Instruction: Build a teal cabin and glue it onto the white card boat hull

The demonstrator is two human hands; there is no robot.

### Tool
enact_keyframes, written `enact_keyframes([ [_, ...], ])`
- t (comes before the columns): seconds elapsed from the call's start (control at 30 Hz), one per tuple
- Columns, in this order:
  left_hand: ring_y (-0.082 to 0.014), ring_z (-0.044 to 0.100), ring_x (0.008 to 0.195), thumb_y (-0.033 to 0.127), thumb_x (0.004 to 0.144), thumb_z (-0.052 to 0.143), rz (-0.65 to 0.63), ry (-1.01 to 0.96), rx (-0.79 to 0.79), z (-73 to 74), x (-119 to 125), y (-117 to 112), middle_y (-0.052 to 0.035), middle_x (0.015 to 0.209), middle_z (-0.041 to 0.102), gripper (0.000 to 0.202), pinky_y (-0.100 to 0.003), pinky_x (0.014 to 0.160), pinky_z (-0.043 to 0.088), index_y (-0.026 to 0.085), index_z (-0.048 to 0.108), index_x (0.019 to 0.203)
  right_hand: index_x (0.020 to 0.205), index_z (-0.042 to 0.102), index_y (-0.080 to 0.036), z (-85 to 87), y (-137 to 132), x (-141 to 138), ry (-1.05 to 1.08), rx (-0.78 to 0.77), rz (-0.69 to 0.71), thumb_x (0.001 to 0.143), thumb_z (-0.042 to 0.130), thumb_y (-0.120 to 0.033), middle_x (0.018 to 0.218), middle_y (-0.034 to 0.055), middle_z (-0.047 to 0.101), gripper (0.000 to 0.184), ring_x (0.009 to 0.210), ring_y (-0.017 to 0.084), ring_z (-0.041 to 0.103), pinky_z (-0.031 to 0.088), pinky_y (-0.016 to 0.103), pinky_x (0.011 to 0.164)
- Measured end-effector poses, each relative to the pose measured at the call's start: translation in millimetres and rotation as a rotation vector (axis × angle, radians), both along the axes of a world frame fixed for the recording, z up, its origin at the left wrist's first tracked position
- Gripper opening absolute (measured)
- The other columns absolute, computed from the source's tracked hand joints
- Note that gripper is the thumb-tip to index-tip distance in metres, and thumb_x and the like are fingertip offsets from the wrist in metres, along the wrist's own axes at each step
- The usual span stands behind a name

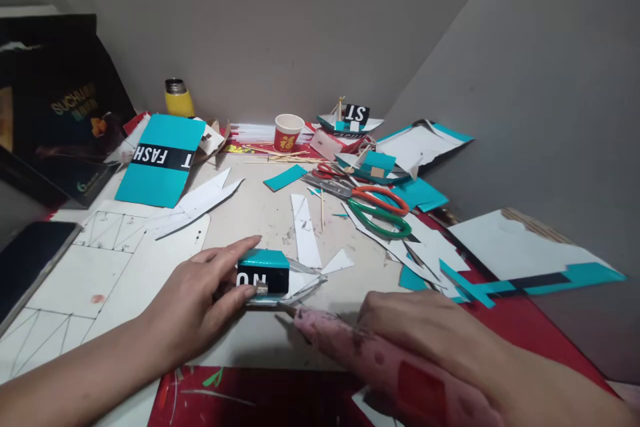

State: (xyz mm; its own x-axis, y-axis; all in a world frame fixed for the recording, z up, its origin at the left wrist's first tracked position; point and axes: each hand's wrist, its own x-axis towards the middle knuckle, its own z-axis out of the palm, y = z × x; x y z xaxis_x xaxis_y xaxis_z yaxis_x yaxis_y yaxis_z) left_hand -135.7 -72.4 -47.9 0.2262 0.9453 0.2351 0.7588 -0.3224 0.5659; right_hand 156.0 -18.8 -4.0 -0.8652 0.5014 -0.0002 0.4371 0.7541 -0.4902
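Note:
My left hand (207,290) is closed on a small cardboard boat (273,273), thumb at the near side and fingers behind it. The boat has a teal and black cabin with white letters and a pointed white end to the right. In my right hand (400,320) is a pink hot glue gun (345,340), stained near the front. Its nozzle is at the boat's lower near edge; whether it touches, I cannot tell. Past the boat lies a white paper strip (305,233), with a small white triangle (340,261) to its right.
Green-handled scissors (380,217) and orange-handled scissors (383,199) lie among cardboard scraps. Behind are a paper cup (289,133), wooden sticks (280,157), a yellow bottle (179,100) and another small boat (350,123). A phone (35,267) and drawn template sheet (105,267) are left.

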Motion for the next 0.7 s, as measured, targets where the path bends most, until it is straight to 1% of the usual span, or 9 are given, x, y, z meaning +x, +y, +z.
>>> enact_keyframes([
  [0.03, -0.0215, 0.067, 0.086, 0.03, 0.091, 0.052, -0.008, -0.004, -0.004, 0.0, 0, 1, -0.0078, 0.095, 0.071, 0.046, -0.035, 0.072, 0.055, 0.02, 0.047, 0.135, 0.087, 0.06, -0.024, 5.5, 3, -7, -0.039, -0.064, 0.066, 0.089, 0.048, -0.024, 0.076, 0.0007, 0.066, 0.013, 0.066, 0.014, 0.062, 0.049, 0.024, 0.062],
  [0.1, -0.022, 0.067, 0.092, 0.03, 0.091, 0.054, -0.021, -0.01, -0.027, -0.7, -1, 3, -0.008, 0.104, 0.071, 0.038, -0.035, 0.076, 0.055, 0.022, 0.053, 0.128, 0.085, 0.058, -0.023, 14.5, 8, -20, -0.054, -0.111, 0.083, 0.088, 0.045, -0.022, 0.073, 0.0017, 0.066, 0.013, 0.062, 0.015, 0.06, 0.047, 0.027, 0.058],
  [0.17, -0.022, 0.066, 0.098, 0.03, 0.09, 0.056, -0.024, -0.01, -0.052, -2.8, -2, 4, -0.006, 0.11, 0.07, 0.034, -0.036, 0.079, 0.055, 0.026, 0.055, 0.124, 0.08, 0.056, -0.023, 18.0, 13, -29, -0.049, -0.118, 0.082, 0.088, 0.043, -0.023, 0.069, 0.0027, 0.065, 0.016, 0.057, 0.017, 0.059, 0.044, 0.029, 0.054],
  [0.27, -0.0208, 0.065, 0.101, 0.026, 0.091, 0.054, -0.029, -0.028, -0.029, -7.7, -3, 4, -0.0033, 0.115, 0.069, 0.035, -0.036, 0.083, 0.054, 0.03, 0.053, 0.126, 0.079, 0.057, -0.022, 12.8, 17, -34, -0.105, -0.135, 0.081, 0.089, 0.043, -0.024, 0.07, 0.0034, 0.065, 0.018, 0.059, 0.018, 0.06, 0.043, 0.03, 0.054],
  [0.37, -0.0203, 0.066, 0.099, 0.023, 0.09, 0.053, -0.035, -0.063, 0.016, -11.8, -2, 5, -0.0033, 0.114, 0.07, 0.036, -0.035, 0.082, 0.055, 0.029, 0.053, 0.125, 0.082, 0.057, -0.022, 1.6, 18, -34, -0.166, -0.17, 0.089, 0.088, 0.05, -0.023, 0.075, 0.0011, 0.066, 0.01, 0.061, 0.016, 0.06, 0.042, 0.027, 0.056],
  [0.47, -0.0203, 0.068, 0.094, 0.023, 0.089, 0.054, -0.012, -0.076, 0.039, -13.0, -1, 6, -0.0036, 0.11, 0.071, 0.035, -0.035, 0.08, 0.056, 0.027, 0.055, 0.124, 0.079, 0.054, -0.021, -6.7, 19, -34, -0.178, -0.175, 0.088, 0.089, 0.053, -0.023, 0.075, -0.0009, 0.064, 0.009, 0.061, 0.014, 0.059, 0.04, 0.026, 0.057],
  [0.57, -0.021, 0.068, 0.092, 0.023, 0.089, 0.053, 0.0, -0.074, 0.033, -12.0, 0, 7, -0.0033, 0.106, 0.072, 0.032, -0.036, 0.08, 0.056, 0.026, 0.057, 0.121, 0.08, 0.055, -0.021, -8.2, 20, -37, -0.173, -0.162, 0.09, 0.086, 0.059, -0.028, 0.073, -0.0014, 0.063, 0.011, 0.063, 0.014, 0.06, 0.041, 0.025, 0.057],
  [0.63, -0.022, 0.068, 0.093, 0.024, 0.09, 0.053, 0.002, -0.072, 0.027, -10.6, 1, 8, -0.0038, 0.107, 0.073, 0.03, -0.038, 0.08, 0.056, 0.024, 0.058, 0.119, 0.082, 0.058, -0.021, -7.4, 22, -41, -0.167, -0.141, 0.103, 0.084, 0.063, -0.032, 0.07, -0.0021, 0.062, 0.013, 0.06, 0.013, 0.059, 0.04, 0.025, 0.055],
  [0.7, -0.0228, 0.068, 0.095, 0.025, 0.09, 0.052, 0.007, -0.065, 0.031, -9.1, 2, 8, -0.0047, 0.109, 0.072, 0.028, -0.038, 0.081, 0.056, 0.023, 0.06, 0.117, 0.084, 0.059, -0.02, -6.9, 24, -44, -0.173, -0.115, 0.116, 0.084, 0.062, -0.032, 0.068, -0.0024, 0.061, 0.012, 0.056, 0.012, 0.057, 0.04, 0.024, 0.052],
])
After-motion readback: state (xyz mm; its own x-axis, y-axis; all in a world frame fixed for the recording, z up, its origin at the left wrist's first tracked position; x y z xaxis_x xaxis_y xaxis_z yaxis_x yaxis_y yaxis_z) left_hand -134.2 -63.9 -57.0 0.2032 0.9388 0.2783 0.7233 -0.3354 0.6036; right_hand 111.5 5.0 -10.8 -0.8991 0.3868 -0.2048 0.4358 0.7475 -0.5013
